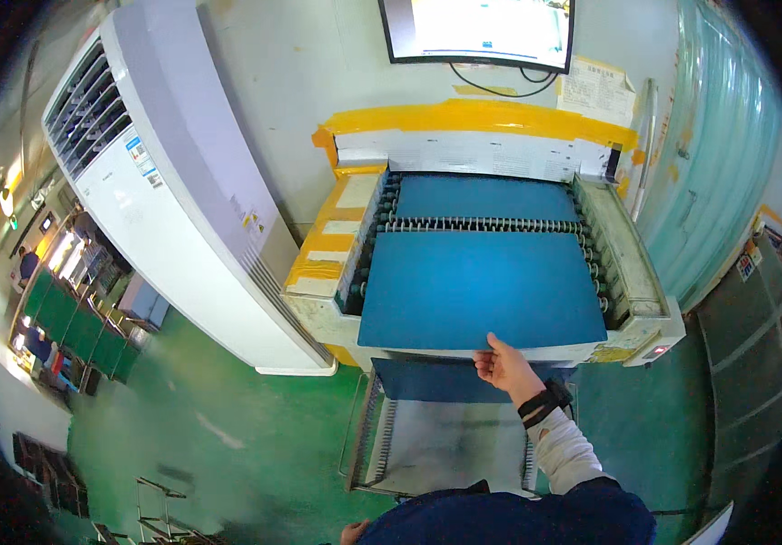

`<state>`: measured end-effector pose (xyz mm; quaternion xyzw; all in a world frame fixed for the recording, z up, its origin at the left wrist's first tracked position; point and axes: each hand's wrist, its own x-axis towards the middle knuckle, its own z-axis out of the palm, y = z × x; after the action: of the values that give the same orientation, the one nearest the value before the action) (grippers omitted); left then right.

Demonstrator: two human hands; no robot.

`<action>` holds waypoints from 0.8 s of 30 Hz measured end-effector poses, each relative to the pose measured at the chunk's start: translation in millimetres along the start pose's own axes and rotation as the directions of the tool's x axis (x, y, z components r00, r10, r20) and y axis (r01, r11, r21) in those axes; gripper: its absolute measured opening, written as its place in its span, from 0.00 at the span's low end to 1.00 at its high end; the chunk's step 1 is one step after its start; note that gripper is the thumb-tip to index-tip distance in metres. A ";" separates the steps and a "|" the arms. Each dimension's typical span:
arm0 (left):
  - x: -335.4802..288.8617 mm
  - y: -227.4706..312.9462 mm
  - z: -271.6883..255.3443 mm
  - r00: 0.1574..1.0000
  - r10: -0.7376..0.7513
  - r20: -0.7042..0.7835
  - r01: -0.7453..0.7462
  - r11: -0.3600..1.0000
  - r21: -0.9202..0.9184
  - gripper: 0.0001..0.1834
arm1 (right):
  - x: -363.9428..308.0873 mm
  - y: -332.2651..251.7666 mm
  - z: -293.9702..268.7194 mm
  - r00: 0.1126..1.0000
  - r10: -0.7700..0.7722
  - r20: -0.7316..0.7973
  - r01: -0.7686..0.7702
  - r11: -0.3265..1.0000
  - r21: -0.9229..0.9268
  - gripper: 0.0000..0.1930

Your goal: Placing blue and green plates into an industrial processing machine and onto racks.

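Observation:
A large flat blue panel (482, 286) lies on the rollers of a conveyor machine, its front edge reaching over the machine's near end. At that edge is my right hand (503, 366), the thumb over the panel's top and the fingers curled just below. A dark band circles this wrist. My left hand (355, 531) shows only in part at the bottom of the picture, low beside my body; its fingers are hidden. Farther in on the rollers lies a second blue panel (486, 198), beyond a row of roller discs (491, 224).
A slotted rack (455, 445) stands below the machine's near end, with a dark blue panel (445, 381) in it. A tall white air conditioner (191, 218) is at left. A screen (486, 27) hangs above. Clear strip curtains (709, 127) and a grey partition (750, 363) are at right.

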<state>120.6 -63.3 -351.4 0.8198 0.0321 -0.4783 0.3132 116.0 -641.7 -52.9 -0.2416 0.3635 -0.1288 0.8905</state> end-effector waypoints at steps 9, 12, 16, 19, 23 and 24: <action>-6.7 2.1 -3.6 1.000 -0.020 0.019 0.021 0.999 -0.029 0.30 | 15.5 -6.2 3.4 0.998 -0.052 -0.035 0.053 0.997 0.056 0.17; -8.7 2.6 -5.2 1.000 -0.020 0.022 0.021 0.999 -0.036 0.31 | 17.8 -7.1 -4.1 0.999 0.000 0.052 0.000 1.000 -0.010 0.17; -12.6 2.3 -3.9 1.000 -0.017 0.025 0.018 0.999 -0.045 0.32 | 19.0 -3.6 -4.4 0.989 -0.032 0.144 0.045 0.995 -0.088 0.20; -15.8 0.1 -2.8 1.000 -0.014 0.025 0.016 0.998 -0.055 0.32 | 18.9 -3.0 1.8 0.993 -0.052 0.104 0.059 0.996 -0.065 0.19; -18.4 -4.7 -2.1 1.000 0.001 0.021 0.000 0.998 -0.066 0.33 | 21.1 -3.6 3.8 0.997 -0.074 0.035 0.076 0.997 -0.034 0.19; -18.5 -6.3 -1.5 1.000 0.007 0.022 -0.005 0.998 -0.067 0.33 | 19.8 -5.0 3.5 0.996 -0.082 0.045 0.083 0.996 -0.040 0.18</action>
<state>109.5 -52.9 -339.0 0.8036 0.0421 -0.4850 0.3425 132.1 -652.7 -59.7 -0.2778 0.3364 -0.1526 0.8868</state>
